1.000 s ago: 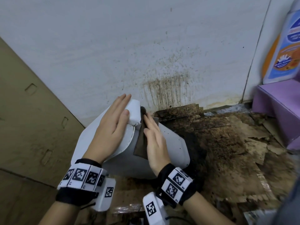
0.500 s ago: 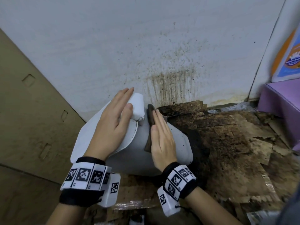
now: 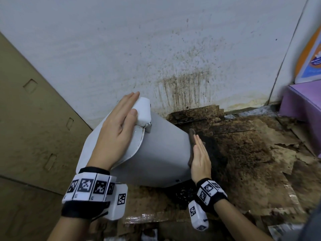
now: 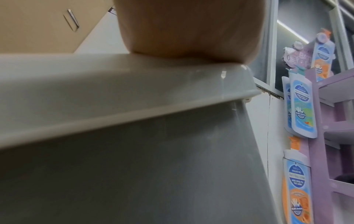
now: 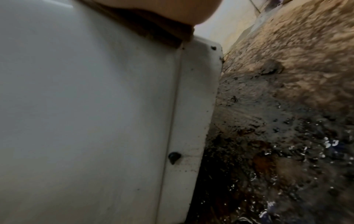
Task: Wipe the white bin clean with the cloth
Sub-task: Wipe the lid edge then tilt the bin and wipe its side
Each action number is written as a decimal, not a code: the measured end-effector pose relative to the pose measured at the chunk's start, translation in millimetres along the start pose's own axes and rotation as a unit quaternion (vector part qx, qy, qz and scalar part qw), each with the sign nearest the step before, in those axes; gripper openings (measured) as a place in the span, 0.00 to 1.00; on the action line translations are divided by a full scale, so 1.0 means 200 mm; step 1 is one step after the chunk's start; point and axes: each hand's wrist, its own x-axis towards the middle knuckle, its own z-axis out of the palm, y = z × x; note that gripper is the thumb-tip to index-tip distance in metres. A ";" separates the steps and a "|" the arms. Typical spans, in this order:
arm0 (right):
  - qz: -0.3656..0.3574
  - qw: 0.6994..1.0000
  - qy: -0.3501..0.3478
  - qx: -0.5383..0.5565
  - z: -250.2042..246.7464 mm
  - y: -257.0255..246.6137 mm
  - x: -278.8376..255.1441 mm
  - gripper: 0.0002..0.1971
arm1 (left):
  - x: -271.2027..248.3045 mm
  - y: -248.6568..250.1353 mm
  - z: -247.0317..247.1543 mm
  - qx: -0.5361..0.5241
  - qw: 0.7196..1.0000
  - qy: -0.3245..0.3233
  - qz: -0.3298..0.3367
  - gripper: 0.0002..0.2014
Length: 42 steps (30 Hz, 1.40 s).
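The white bin (image 3: 161,153) leans tilted on the floor, its lid end up and to the left, its base toward the dirty floor. My left hand (image 3: 118,129) lies flat on the lid (image 4: 95,91) with straight fingers reaching the white hinge block (image 3: 142,110). With flat, straight fingers my right hand (image 3: 199,157) presses a dark brown cloth (image 3: 192,136) against the bin's side near its base. In the right wrist view the cloth (image 5: 153,31) shows under my palm, above the bin's base edge (image 5: 191,106). Most of the cloth is hidden by the hand.
A stained white wall (image 3: 173,58) stands right behind the bin. Soiled, wet brown cardboard (image 3: 251,153) covers the floor to the right. A cardboard panel (image 3: 34,119) leans at the left. A purple shelf (image 3: 305,105) with soap pouches (image 4: 302,109) stands at the right.
My right hand has slid the cloth down the bin's side from near the hinge to the base end. The left hand stays flat on the lid.
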 end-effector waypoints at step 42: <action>-0.146 0.987 0.068 -0.010 0.03 0.19 0.02 0.30 | 0.00 -0.02 -0.04 0.001 1.000 0.013 -0.008 0.23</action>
